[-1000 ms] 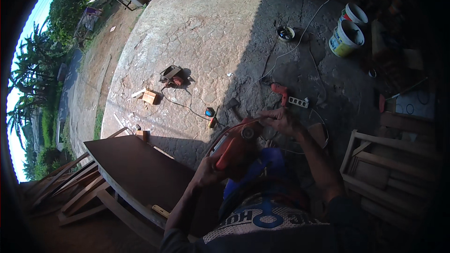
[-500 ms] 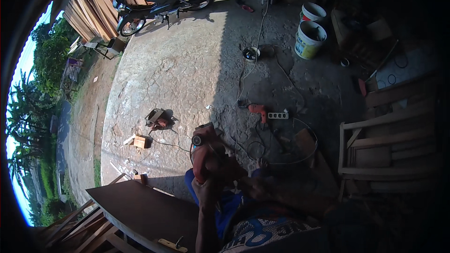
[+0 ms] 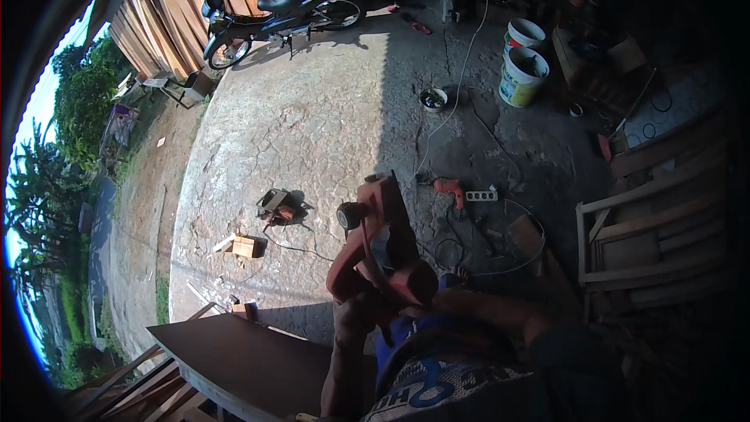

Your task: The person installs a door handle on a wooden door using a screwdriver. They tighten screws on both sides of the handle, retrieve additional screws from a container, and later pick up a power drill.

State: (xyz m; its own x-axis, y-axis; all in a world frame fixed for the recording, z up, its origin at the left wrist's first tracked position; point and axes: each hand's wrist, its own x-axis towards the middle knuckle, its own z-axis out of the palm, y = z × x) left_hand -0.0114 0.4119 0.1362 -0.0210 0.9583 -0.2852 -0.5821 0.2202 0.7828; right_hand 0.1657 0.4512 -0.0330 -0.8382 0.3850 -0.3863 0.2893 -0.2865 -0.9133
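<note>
A red electric planer (image 3: 383, 230) is held up in front of my body, tilted, with a dark knob on its left side. My left hand (image 3: 353, 314) is wrapped round its rear handle. My right forearm comes in from the right, and my right hand (image 3: 439, 299) is at the planer's round housing; its fingers are hidden behind the machine. A cord runs from near the planer toward a dark tool with reddish parts (image 3: 277, 207) on the sunlit floor.
An orange drill (image 3: 448, 187) and a white power strip (image 3: 481, 196) lie on the shaded floor among cables. Buckets (image 3: 522, 82) stand farther back. Wooden frames (image 3: 656, 227) lean at right. A brown board (image 3: 242, 355) is at lower left, and a motorcycle (image 3: 289, 19) stands at the back.
The planer has come up closer to my head and slightly right, turning so its side shows more. My right forearm has risen with it. The whole view has shifted a little.
</note>
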